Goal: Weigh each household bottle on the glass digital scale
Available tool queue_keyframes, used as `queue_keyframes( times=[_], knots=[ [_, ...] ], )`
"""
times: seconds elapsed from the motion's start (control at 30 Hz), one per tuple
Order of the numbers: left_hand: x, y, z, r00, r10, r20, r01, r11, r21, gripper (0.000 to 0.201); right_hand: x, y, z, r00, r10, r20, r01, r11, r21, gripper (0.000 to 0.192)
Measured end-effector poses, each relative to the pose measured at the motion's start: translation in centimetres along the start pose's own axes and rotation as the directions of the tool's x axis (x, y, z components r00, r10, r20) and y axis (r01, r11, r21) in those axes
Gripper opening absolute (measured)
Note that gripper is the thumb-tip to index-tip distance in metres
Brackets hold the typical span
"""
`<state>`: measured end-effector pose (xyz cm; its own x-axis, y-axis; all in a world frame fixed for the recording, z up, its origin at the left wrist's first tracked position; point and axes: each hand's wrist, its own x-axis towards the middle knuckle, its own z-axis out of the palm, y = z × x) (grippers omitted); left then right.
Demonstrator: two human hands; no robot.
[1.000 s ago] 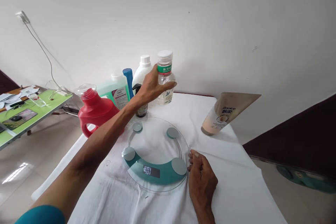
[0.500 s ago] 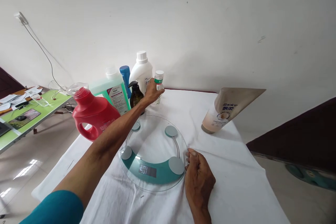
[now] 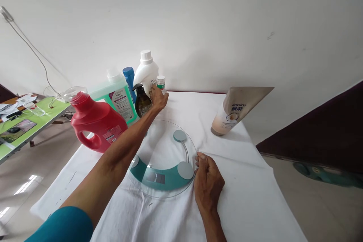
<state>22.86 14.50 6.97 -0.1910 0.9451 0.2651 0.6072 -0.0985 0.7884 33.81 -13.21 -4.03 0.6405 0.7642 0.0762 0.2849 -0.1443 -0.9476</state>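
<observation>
My left hand (image 3: 158, 98) reaches to the far side of the white-clothed table (image 3: 255, 196) and grips a small clear bottle with a white cap and green label (image 3: 160, 82), which stands beside a tall white bottle (image 3: 146, 71). A round glass scale with a teal band (image 3: 161, 159) lies in the middle of the cloth. My right hand (image 3: 208, 181) rests on the cloth with its fingertips against the scale's right rim, fingers curled.
A red detergent jug (image 3: 95, 121), a green liquid jug (image 3: 117, 96), a blue bottle (image 3: 129, 77) and a dark pump bottle (image 3: 141, 102) crowd the far left. A beige tube (image 3: 235, 111) leans at the right. A green side table (image 3: 25, 121) stands at the left.
My left hand has carried the small bottle away from the scale, lowered it toward the wall and set it down by the white bottle. The scale's display has gone blank.
</observation>
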Motion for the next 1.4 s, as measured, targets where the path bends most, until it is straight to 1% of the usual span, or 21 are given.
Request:
queue_keyframes(
  times=[0.13,0.27,0.33,0.43,0.5,0.57,0.6,0.63,0.67,0.7,0.77,0.8,0.83,0.87,0.9,0.97,1.07,1.17,1.27,1.4],
  knots=[
    [-0.3,1.1,-0.3,0.995,-0.014,-0.099,0.022,0.997,0.074,0.055,0.0,0.1,0.1,1.000,0.013,0.007,-0.013,1.000,0.023,0.060],
    [-0.1,2.2,-1.2,0.980,0.033,-0.198,-0.027,0.999,0.035,0.068,0.0,0.1,0.3,1.000,0.003,0.000,-0.003,0.999,0.035,0.060],
    [0.2,2.8,-2.0,0.975,0.063,-0.215,-0.061,0.998,0.014,0.075,0.1,0.0,0.4,1.000,-0.011,-0.010,0.011,0.999,0.042,0.060],
    [0.0,4.0,-3.3,0.972,0.106,-0.211,-0.099,0.994,0.043,0.080,0.0,0.0,0.5,0.999,-0.027,-0.021,0.028,0.999,0.045,0.060],
    [-1.1,5.1,-4.1,0.955,0.203,-0.215,-0.195,0.979,0.058,0.086,0.0,-0.1,0.6,0.999,-0.028,-0.025,0.030,0.998,0.048,0.058],
    [-3.1,6.2,-4.2,0.916,0.355,-0.186,-0.356,0.934,0.030,0.091,0.0,-0.1,0.6,0.999,-0.027,-0.033,0.029,0.998,0.049,0.058],
    [-4.3,6.8,-3.9,0.891,0.432,-0.142,-0.437,0.899,-0.006,0.093,0.0,-0.1,0.6,0.999,-0.028,-0.038,0.030,0.998,0.047,0.058],
    [-5.7,7.3,-3.4,0.867,0.494,-0.071,-0.498,0.865,-0.061,0.095,0.0,-0.1,0.6,0.999,-0.030,-0.043,0.032,0.999,0.044,0.057],
    [-7.0,7.8,-2.6,0.842,0.538,0.027,-0.531,0.837,-0.129,0.099,0.0,-0.1,0.6,0.998,-0.032,-0.047,0.034,0.999,0.040,0.057],
    [-8.3,8.2,-1.5,0.811,0.567,0.144,-0.537,0.819,-0.204,0.103,0.0,-0.1,0.6,0.998,-0.034,-0.050,0.036,0.999,0.036,0.058],
    [-10.2,8.8,0.9,0.726,0.577,0.375,-0.475,0.814,-0.334,0.112,0.0,-0.1,0.6,0.998,-0.038,-0.054,0.040,0.999,0.028,0.059],
    [-10.7,8.9,2.2,0.682,0.565,0.463,-0.428,0.823,-0.373,0.112,0.0,-0.1,0.6,0.998,-0.039,-0.055,0.041,0.999,0.023,0.060],
    [-11.1,9.0,3.5,0.651,0.542,0.531,-0.377,0.838,-0.394,0.109,0.0,-0.2,0.6,0.998,-0.040,-0.055,0.041,0.999,0.019,0.061],
    [-11.2,9.0,4.6,0.635,0.511,0.580,-0.329,0.858,-0.395,0.103,0.0,-0.2,0.5,0.998,-0.041,-0.056,0.042,0.999,0.015,0.062],
    [-11.2,9.0,5.7,0.632,0.474,0.613,-0.286,0.878,-0.384,0.095,0.0,-0.2,0.5,0.998,-0.041,-0.056,0.041,0.999,0.012,0.062],
    [-11.0,8.7,7.2,0.644,0.397,0.653,-0.219,0.914,-0.340,0.076,0.0,-0.3,0.5,0.998,-0.037,-0.054,0.037,0.999,0.008,0.061],
    [-10.9,8.2,8.5,0.654,0.334,0.679,-0.173,0.939,-0.295,0.051,-0.1,-0.4,0.5,0.999,-0.024,-0.048,0.024,1.000,0.008,0.060],
    [-11.0,7.9,8.8,0.664,0.330,0.671,-0.148,0.938,-0.315,0.038,-0.1,-0.5,0.4,0.999,-0.018,-0.042,0.018,1.000,0.010,0.058],
    [-10.9,8.1,8.4,0.687,0.327,0.649,-0.132,0.934,-0.331,0.030,-0.2,-0.6,0.4,0.999,-0.022,-0.038,0.022,1.000,0.011,0.057],
    [-10.3,8.5,7.8,0.721,0.318,0.615,-0.106,0.929,-0.355,0.028,-0.1,-0.5,0.4,0.999,-0.031,-0.034,0.031,0.999,0.007,0.057]
  ],
)
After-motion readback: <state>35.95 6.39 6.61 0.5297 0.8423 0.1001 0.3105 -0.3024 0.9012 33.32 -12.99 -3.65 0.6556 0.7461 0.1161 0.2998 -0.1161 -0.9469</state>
